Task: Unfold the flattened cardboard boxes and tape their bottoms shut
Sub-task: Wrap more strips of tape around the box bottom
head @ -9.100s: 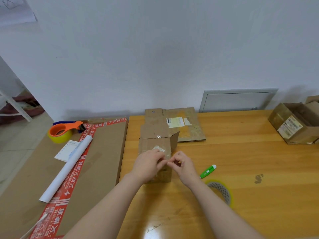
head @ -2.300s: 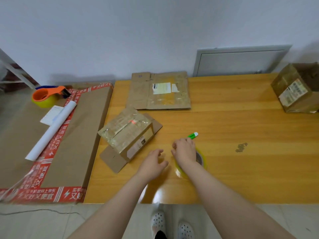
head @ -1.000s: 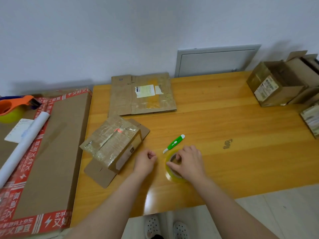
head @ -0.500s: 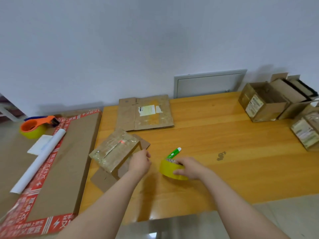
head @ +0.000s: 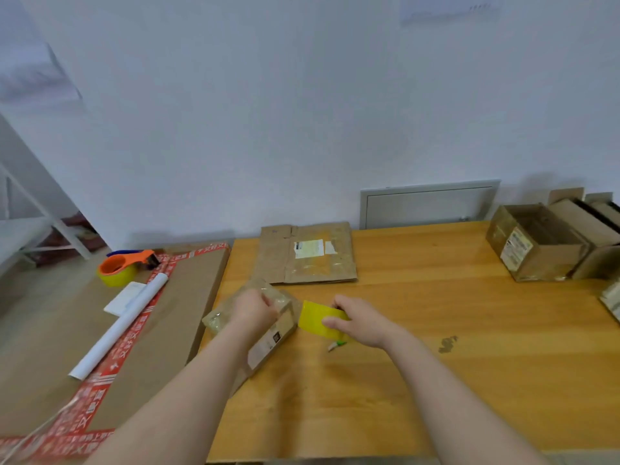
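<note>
A small unfolded cardboard box (head: 268,337), its top face covered in shiny old tape, lies on the wooden table (head: 436,380) near the left edge. My left hand (head: 256,308) rests on top of the box with its fingers curled at the right end; blur hides what they pinch. My right hand (head: 357,320) grips a yellow tape roll (head: 315,318) lifted just right of the box. A flattened cardboard box (head: 305,255) with a white label lies further back.
A green and white cutter (head: 337,345) lies under my right hand. Open boxes (head: 536,243) stand at the back right. On the left, a large flat carton (head: 141,330) carries an orange tape dispenser (head: 122,265), a white paper roll (head: 117,325) and a notepad (head: 122,298).
My right hand lifted the yellow tape roll off the table and brought it to the small box. My left hand moved up onto the box's top.
</note>
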